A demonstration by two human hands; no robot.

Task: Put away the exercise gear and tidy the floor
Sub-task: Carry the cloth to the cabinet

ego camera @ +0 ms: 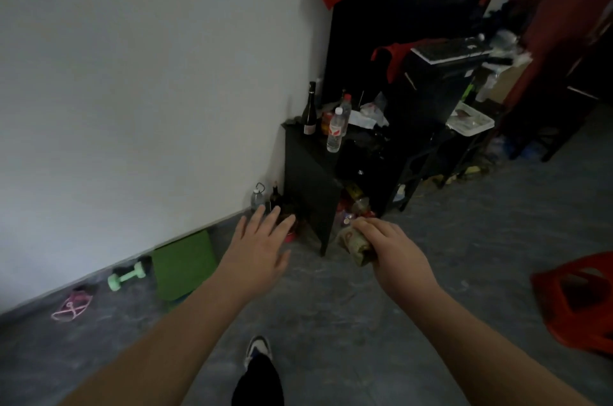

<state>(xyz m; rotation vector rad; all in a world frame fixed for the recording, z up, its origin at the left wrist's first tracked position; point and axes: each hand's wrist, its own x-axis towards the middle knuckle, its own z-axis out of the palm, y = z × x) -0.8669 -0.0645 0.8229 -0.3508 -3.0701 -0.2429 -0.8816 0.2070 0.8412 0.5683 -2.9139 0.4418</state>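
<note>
A green mat lies folded on the grey floor against the white wall. Left of it rests a mint-green dumbbell, and farther left a pink resistance band lies in a heap. My left hand hovers open with fingers spread, above the floor to the right of the mat and holding nothing. My right hand is closed around a crumpled tan wrapper, held in front of a black cabinet.
Bottles and clutter crowd the cabinet top; a jug and a dark bottle stand on the floor beside it. Cans and litter spill under the shelves. A red plastic stool sits at the right. My shoe shows below.
</note>
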